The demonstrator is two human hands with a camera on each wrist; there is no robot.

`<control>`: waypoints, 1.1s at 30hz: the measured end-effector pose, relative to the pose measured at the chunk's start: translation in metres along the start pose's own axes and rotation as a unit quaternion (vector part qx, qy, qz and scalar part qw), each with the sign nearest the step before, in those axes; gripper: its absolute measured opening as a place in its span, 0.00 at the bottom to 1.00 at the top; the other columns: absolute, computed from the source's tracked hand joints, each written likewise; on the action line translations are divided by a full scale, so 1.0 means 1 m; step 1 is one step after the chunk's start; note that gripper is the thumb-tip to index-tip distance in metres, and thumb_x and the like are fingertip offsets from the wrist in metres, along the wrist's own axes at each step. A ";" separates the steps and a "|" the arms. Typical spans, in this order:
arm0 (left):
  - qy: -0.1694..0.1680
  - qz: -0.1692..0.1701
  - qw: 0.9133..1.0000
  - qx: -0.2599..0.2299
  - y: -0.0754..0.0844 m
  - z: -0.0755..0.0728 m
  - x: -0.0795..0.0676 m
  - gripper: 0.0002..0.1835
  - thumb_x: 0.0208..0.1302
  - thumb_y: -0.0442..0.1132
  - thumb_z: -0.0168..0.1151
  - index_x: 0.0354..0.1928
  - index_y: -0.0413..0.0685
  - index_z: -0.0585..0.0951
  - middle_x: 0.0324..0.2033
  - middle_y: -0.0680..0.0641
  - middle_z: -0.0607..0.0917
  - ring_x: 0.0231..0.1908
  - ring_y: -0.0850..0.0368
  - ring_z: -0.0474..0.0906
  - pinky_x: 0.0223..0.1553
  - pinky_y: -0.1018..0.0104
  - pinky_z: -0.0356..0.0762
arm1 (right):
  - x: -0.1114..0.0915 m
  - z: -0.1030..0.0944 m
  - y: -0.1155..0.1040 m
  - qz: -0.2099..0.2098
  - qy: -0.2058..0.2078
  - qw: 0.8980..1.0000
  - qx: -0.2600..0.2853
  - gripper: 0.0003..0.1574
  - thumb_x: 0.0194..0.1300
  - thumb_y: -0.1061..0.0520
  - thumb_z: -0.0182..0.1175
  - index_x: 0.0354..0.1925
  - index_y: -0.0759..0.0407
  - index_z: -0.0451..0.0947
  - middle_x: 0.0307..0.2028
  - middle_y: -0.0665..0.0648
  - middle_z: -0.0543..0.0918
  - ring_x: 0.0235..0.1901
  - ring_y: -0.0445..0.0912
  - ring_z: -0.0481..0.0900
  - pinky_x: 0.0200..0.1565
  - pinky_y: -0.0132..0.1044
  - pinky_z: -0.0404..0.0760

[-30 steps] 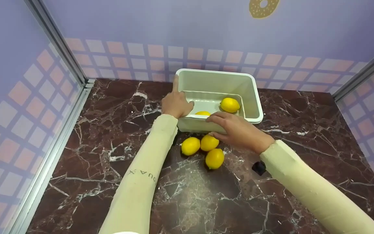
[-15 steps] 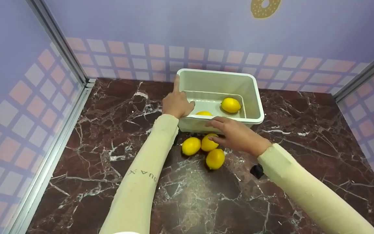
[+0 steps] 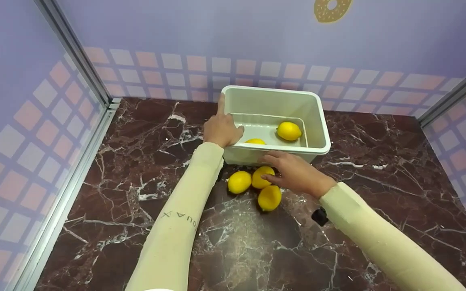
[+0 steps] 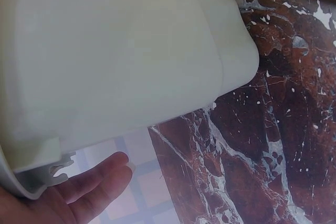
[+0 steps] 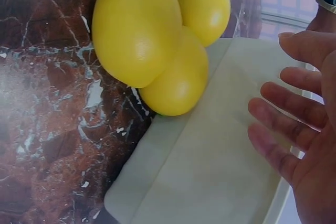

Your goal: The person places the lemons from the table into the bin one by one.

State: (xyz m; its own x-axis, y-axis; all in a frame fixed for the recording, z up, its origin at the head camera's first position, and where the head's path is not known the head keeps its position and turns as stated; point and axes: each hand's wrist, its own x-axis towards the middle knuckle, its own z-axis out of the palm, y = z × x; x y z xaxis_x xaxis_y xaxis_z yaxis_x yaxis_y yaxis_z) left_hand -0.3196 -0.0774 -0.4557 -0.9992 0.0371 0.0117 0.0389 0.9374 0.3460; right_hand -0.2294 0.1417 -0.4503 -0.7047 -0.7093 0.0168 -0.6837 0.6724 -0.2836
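Observation:
My left hand (image 3: 221, 128) grips the left rim of a white plastic bin (image 3: 316, 101), its index finger lying along the edge and its thumb over the inside. Two of its fingers (image 4: 102, 187) reach past the bin's outer wall in the left wrist view. My right hand (image 3: 293, 171) hovers at the bin's front wall, holding nothing, fingers spread loosely. Its thumb overlaps the nearest lemon (image 3: 260, 178) in the head view. Beside that one lie a left lemon (image 3: 239, 182) and a front lemon (image 3: 269, 199), the three clustered on the counter before the bin.
Inside the bin are a lemon (image 3: 289, 131) at the right and another lemon (image 3: 255, 142), partly hidden behind the front rim. The dark marbled counter (image 3: 241, 250) ends at a tiled-pattern back wall (image 3: 172, 72) close behind the bin. Side panels stand left and right.
My right hand has come down from the bin's front rim toward the lemons, a little nearer to me. The left hand, bin and lemons have stayed in place.

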 end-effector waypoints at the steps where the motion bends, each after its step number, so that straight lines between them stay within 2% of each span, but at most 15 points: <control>1: 0.001 0.000 1.000 -0.002 0.000 0.000 0.000 0.28 0.60 0.56 0.56 0.52 0.42 0.83 0.78 0.51 0.39 0.32 0.46 0.80 0.34 0.49 0.80 | 0.000 0.001 0.001 0.002 0.000 1.000 -0.002 0.23 0.67 0.45 0.60 0.56 0.53 0.76 0.51 0.53 0.80 0.49 0.47 0.80 0.54 0.45 0.78; 6: 0.006 0.004 1.000 -0.003 0.000 -0.001 -0.001 0.27 0.60 0.56 0.57 0.51 0.42 0.83 0.78 0.51 0.40 0.34 0.45 0.80 0.36 0.48 0.80 | 0.000 0.007 0.004 0.007 0.004 1.000 0.000 0.22 0.65 0.45 0.61 0.53 0.55 0.77 0.48 0.55 0.80 0.46 0.48 0.80 0.52 0.45 0.79; 14: 0.006 0.005 1.000 -0.005 0.001 0.000 -0.002 0.27 0.61 0.56 0.55 0.50 0.42 0.84 0.78 0.51 0.40 0.34 0.45 0.80 0.37 0.49 0.80 | 0.001 0.017 0.007 0.011 -0.007 1.000 0.007 0.26 0.64 0.47 0.62 0.57 0.56 0.77 0.50 0.57 0.81 0.48 0.50 0.80 0.54 0.46 0.78; 20: -0.001 0.000 1.000 0.001 0.001 -0.001 -0.001 0.28 0.61 0.56 0.55 0.53 0.42 0.83 0.78 0.51 0.38 0.34 0.46 0.80 0.36 0.49 0.80 | 0.003 0.023 0.008 0.013 -0.016 1.000 0.014 0.27 0.63 0.46 0.64 0.56 0.59 0.78 0.50 0.57 0.81 0.48 0.51 0.80 0.55 0.47 0.78; 25: -0.006 -0.002 1.000 0.007 0.000 -0.001 0.000 0.29 0.60 0.57 0.55 0.53 0.42 0.82 0.78 0.52 0.37 0.36 0.45 0.81 0.38 0.49 0.80 | 0.003 0.026 0.008 0.021 -0.029 0.999 0.015 0.27 0.62 0.45 0.64 0.55 0.56 0.78 0.50 0.56 0.81 0.49 0.50 0.80 0.54 0.46 0.78; 29: -0.007 -0.001 1.000 0.009 0.001 -0.001 0.000 0.27 0.61 0.57 0.54 0.49 0.43 0.84 0.78 0.51 0.38 0.34 0.46 0.80 0.36 0.49 0.80 | 0.002 0.027 0.007 0.021 -0.036 0.999 0.017 0.28 0.62 0.44 0.64 0.56 0.55 0.78 0.51 0.55 0.81 0.49 0.50 0.79 0.54 0.46 0.78; 33: -0.006 -0.002 1.000 0.012 0.001 0.000 0.000 0.26 0.61 0.57 0.54 0.49 0.44 0.85 0.78 0.51 0.38 0.34 0.45 0.80 0.36 0.49 0.80 | 0.001 0.029 0.007 0.015 -0.036 0.999 0.009 0.28 0.61 0.43 0.65 0.56 0.54 0.78 0.51 0.54 0.80 0.48 0.50 0.78 0.53 0.47 0.78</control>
State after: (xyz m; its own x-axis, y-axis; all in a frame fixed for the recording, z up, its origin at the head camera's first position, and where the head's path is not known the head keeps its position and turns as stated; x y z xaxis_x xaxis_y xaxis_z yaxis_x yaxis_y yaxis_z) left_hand -0.3194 -0.0762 -0.4548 -0.9993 0.0386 -0.0015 0.0360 0.9453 0.3242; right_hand -0.2293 0.1398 -0.4800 -0.7092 -0.7023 -0.0618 -0.6576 0.6906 -0.3009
